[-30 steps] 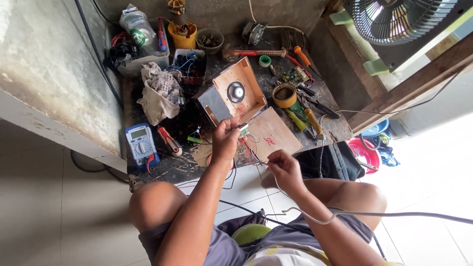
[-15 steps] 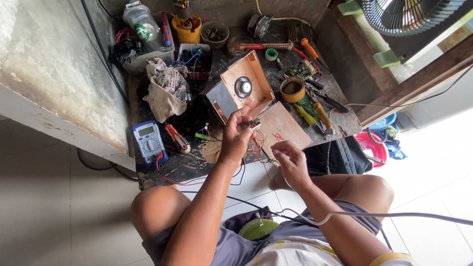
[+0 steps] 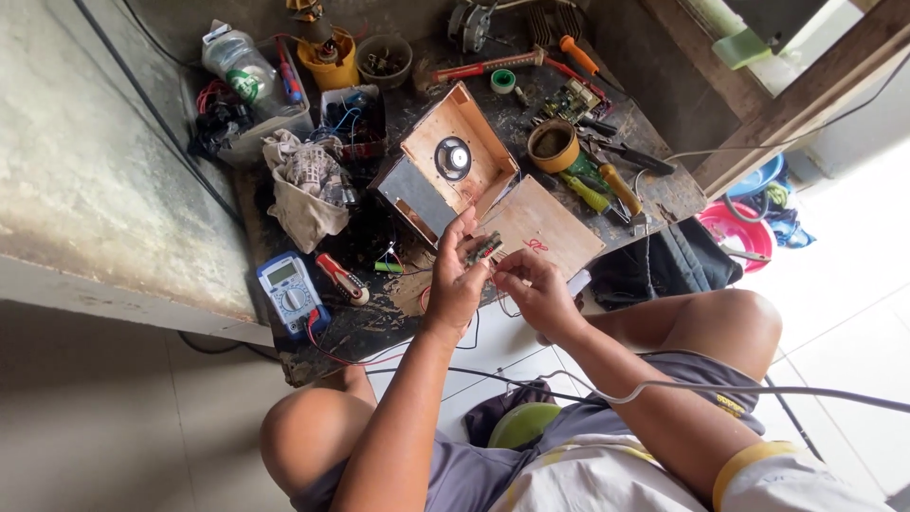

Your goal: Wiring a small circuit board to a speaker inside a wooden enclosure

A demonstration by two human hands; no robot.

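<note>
Two hands meet over the near edge of the bench, both on one small circuit board. The left hand pinches it between thumb and fingers, closed on its edges. The right hand sits just beside, fingertips narrowed onto thin wires that trail from the board toward the knees; whether it grips a wire or the board's edge I cannot tell.

By its look the board is light and stiff but fragile: small parts stand proud of it and the leads look soft and easily torn at the joints. Best held by its bare edges, as the left hand does, not by parts or wires.

Just behind the hands lies a flat plywood panel, and beyond it an open wooden box with a round speaker in its face. A blue multimeter lies at the bench's near left corner, a red-handled tool beside it. A crumpled rag is left of the box. A tape roll and screwdrivers lie toward the right edge, a yellow cup and a bowl along the far edge.
</note>
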